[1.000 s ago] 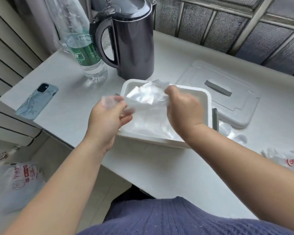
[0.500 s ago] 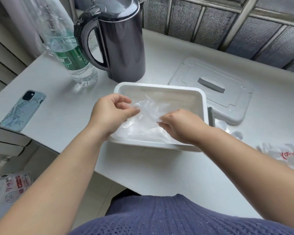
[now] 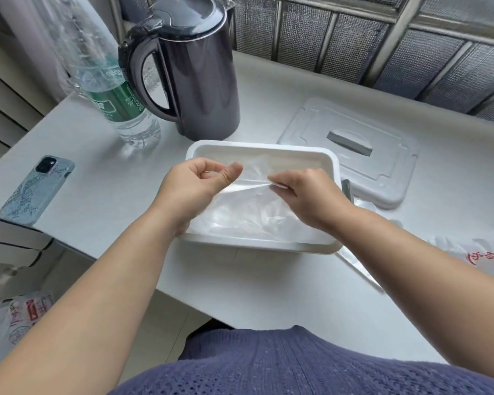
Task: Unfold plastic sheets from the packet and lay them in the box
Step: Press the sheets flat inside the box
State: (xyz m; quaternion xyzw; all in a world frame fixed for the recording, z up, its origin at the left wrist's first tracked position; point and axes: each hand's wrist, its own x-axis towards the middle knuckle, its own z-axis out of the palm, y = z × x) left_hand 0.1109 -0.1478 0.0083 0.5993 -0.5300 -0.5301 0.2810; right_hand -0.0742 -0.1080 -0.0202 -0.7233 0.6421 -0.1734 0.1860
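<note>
Where the left forearm point(image 3: 97, 295) and the right forearm point(image 3: 425, 275) reach out over a blue knitted top point(image 3: 297, 363), the white table point(image 3: 240, 289) shows its near edge beneath them. A printed bag point(image 3: 20, 315) lies on the floor to the left. Past the right forearm, at the table's right side, lies the packet point(image 3: 474, 252). It is crumpled clear plastic with red characters, partly hidden by that arm.

Further on stands the box point(image 3: 254, 243), white and open, with loose clear sheets point(image 3: 254, 220) heaped inside it. Above the box the hands hold one sheet point(image 3: 254, 175) pulled taut between them. The left hand point(image 3: 194, 186) pinches its left end between thumb and forefinger, the other fingers curled. The right hand point(image 3: 305, 195) has its fingers curled inward and pinches the right end.

Left of the box, near the table's edge, a phone point(image 3: 37, 189) lies face down in a pale patterned case. Just beyond the box's right corner the lid point(image 3: 351, 121) lies flat, a grey bar at its middle. Farthest off stand a dark kettle point(image 3: 200, 81) and, close on its left, a clear bottle point(image 3: 117, 101) with a green label, before a meshed window point(image 3: 340, 44).
</note>
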